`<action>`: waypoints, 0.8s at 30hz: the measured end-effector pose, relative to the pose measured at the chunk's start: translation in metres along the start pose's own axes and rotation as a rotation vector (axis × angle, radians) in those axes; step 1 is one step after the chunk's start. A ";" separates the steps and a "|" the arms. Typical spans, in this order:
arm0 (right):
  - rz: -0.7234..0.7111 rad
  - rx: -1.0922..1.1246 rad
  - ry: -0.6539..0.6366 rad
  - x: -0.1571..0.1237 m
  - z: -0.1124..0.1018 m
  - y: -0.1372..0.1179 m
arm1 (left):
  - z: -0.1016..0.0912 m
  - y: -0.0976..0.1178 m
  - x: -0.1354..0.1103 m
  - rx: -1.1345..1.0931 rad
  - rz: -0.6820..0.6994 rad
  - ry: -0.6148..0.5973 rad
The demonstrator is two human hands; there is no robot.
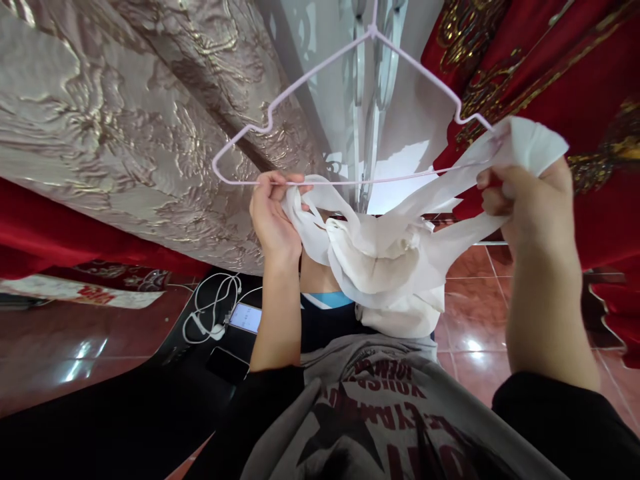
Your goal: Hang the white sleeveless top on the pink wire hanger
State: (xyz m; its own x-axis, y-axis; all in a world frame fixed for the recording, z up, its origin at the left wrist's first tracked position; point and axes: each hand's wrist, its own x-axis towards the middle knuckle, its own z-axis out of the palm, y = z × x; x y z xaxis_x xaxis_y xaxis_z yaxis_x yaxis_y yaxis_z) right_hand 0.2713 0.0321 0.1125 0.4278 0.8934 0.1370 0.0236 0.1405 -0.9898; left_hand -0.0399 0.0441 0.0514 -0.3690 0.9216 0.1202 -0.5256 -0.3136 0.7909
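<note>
A pale pink hanger [321, 69] is held up in front of me, its hook cut off by the top edge. A sheer white garment [383, 250] sags below its lower bar, bunched over my lap. My right hand [531, 193] is closed on a strip of the garment at the hanger's right end, where the fabric passes over the corner. At the bar's left part, my left hand [274, 213] holds another edge of the garment, fingertips at the bar. The hanger's left shoulder is bare. Folds hide the garment's full shape.
A shiny embossed curtain [165, 120] hangs at the left, and a red curtain with gold trim [540, 73] at the right. On a black seat [100, 413] lie a lit phone [245, 318], a dark phone [227, 364] and a white cable [200, 320]. Red tiles [475, 300] cover the floor.
</note>
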 end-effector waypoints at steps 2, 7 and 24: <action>-0.013 0.053 0.018 -0.003 0.004 -0.012 | 0.001 -0.003 -0.004 0.002 -0.003 0.030; -0.002 0.186 -0.050 -0.011 0.010 -0.022 | -0.001 -0.005 -0.010 0.069 0.008 0.036; 0.091 0.307 -0.043 -0.052 0.015 -0.037 | 0.018 -0.022 -0.042 0.738 -0.260 -0.764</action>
State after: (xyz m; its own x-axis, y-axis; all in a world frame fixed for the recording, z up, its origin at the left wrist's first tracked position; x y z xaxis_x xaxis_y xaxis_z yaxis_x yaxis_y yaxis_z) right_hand 0.2342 -0.0134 0.1424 0.3771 0.9244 0.0563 -0.2899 0.1756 -0.9408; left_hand 0.0008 0.0159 0.0394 0.3936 0.9186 0.0361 0.1647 -0.1091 0.9803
